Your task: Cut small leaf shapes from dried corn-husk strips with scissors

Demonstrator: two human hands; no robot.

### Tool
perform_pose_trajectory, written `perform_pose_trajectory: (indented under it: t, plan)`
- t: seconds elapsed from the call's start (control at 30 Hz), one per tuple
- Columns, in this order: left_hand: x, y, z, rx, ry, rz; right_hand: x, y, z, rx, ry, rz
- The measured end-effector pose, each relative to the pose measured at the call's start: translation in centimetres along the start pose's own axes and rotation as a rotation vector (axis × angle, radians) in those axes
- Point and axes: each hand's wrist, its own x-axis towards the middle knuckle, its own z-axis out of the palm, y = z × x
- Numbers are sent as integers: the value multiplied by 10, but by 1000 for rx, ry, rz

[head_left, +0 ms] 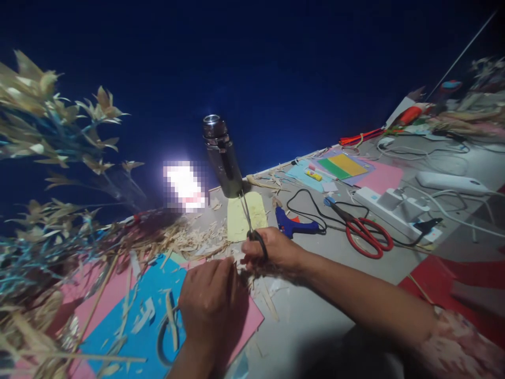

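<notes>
My right hand (272, 247) is closed round the black handle of a pair of scissors (246, 210). The slim metal blades point away from me, over a pale yellow piece (252, 208) that looks like foam or paper. Just left of it, above a pink sheet (250, 320), my left hand (211, 292) has its fingers pinched together. Whatever sits between those fingertips is too small and hidden to name. Pale dry husk strips and shavings (201, 234) lie scattered around both hands. A dark metal thermos (224, 158) stands behind the yellow piece.
Right of my hands lie a blue glue gun (295, 225), red-handled scissors (369, 237) and a white power strip (394, 210) with cables. Coloured sheets (341, 166) and a yellow glue stick (313, 175) lie farther back. At left are a blue sheet (130, 316), a tape roll (161, 337) and dried-husk flowers (98, 110).
</notes>
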Motion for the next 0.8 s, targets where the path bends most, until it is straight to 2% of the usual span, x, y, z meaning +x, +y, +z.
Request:
perform_pose_trajectory:
  t: [0.07, 0.13, 0.2, 0.27, 0.3, 0.37, 0.43, 0.5, 0.63, 0.73, 0.8]
  plan:
    - [1, 1, -1, -35, 56, 16, -1, 7, 7, 109, 2, 32]
    - [3, 1, -1, -189, 78, -121, -2, 10, 11, 138, 64, 8]
    - [5, 3, -3, -528, 44, -495, -3, 9, 13, 113, 127, -42]
    - [9, 5, -5, -900, -50, -887, -5, 6, 13, 56, 143, -101]
    - [12, 7, -7, -1084, -113, -1040, -7, 4, 12, 21, 140, -132]
    - [16, 10, -9, -1402, -209, -1234, -9, 3, 11, -55, 124, -180]
    - [18, 12, -9, -1623, -218, -1358, -11, 2, 10, -107, 103, -204]
    - [19, 12, -9, -1680, -181, -1423, -12, 3, 9, -123, 85, -214]
    - [20, 10, -10, -1647, -181, -1457, -8, 7, 9, -92, 103, -210]
    - [20, 7, -13, -1698, -113, -1483, -5, 7, 7, -79, 118, -149]
    - [19, 3, -16, -1745, -53, -1483, -6, 4, 5, -150, 70, -93]
